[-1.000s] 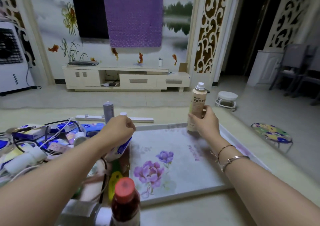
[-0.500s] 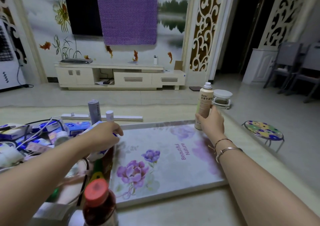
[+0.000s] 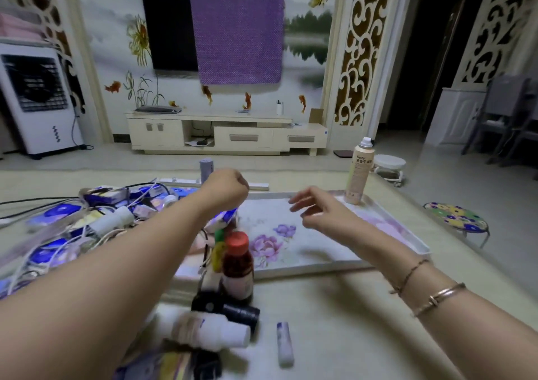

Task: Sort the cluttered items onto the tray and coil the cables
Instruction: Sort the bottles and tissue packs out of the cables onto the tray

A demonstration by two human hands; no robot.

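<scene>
The spray can (image 3: 358, 172) stands upright in the far right corner of the floral tray (image 3: 334, 264), apart from the right hand (image 3: 316, 209), whose fingers (image 3: 297, 202) are spread loosely and hold nothing. The left hand (image 3: 225, 188) is closed on a blue-and-white packet (image 3: 222, 221) at the tray's left edge.

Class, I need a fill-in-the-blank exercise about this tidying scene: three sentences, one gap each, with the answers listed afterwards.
1. The tall spray can stands upright at the far right corner of the ____.
2. The dark bottle beside the tray has a ____ cap.
3. The right hand is open and holds ____.

Answers: tray; red; nothing
</scene>
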